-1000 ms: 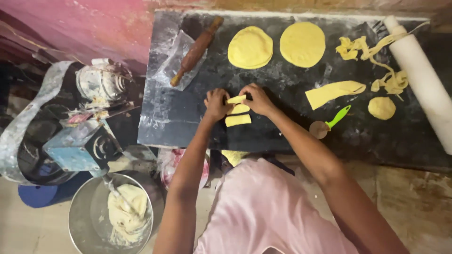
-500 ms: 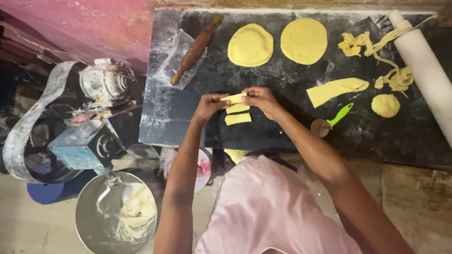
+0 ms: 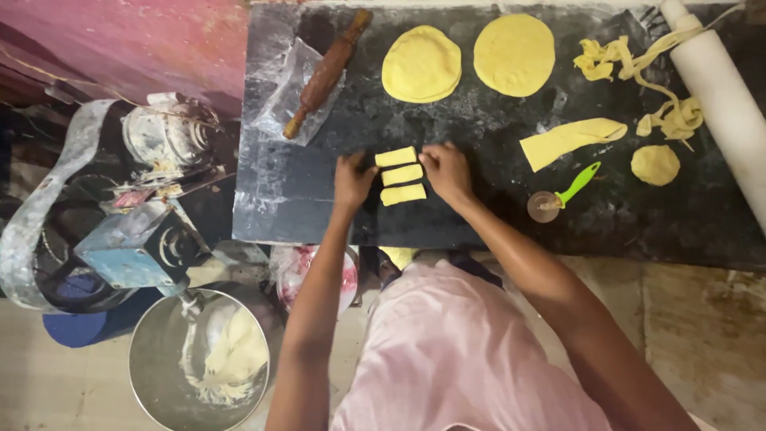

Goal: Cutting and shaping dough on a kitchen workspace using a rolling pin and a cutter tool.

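Observation:
Three small yellow dough rectangles point(image 3: 401, 175) lie in a column on the dark stone slab point(image 3: 479, 223). My left hand point(image 3: 352, 177) touches the left ends of the strips. My right hand point(image 3: 445, 169) rests at their right ends, fingertips on the top strip. Neither hand lifts a piece off the slab. Two rolled yellow dough discs, one point(image 3: 421, 64) and another point(image 3: 515, 54), lie farther back.
A wooden rolling pin point(image 3: 329, 70) lies on a plastic sheet at back left. A green-handled wheel cutter point(image 3: 558, 195), a long dough strip point(image 3: 570, 140), a dough ball point(image 3: 655, 164), scraps point(image 3: 670, 120) and a white roller point(image 3: 722, 88) sit right. A steel bowl of dough point(image 3: 199, 367) stands on the floor.
My hands set the top dough rectangle down above the other two and now press at the ends of the column. The camera has shifted slightly.

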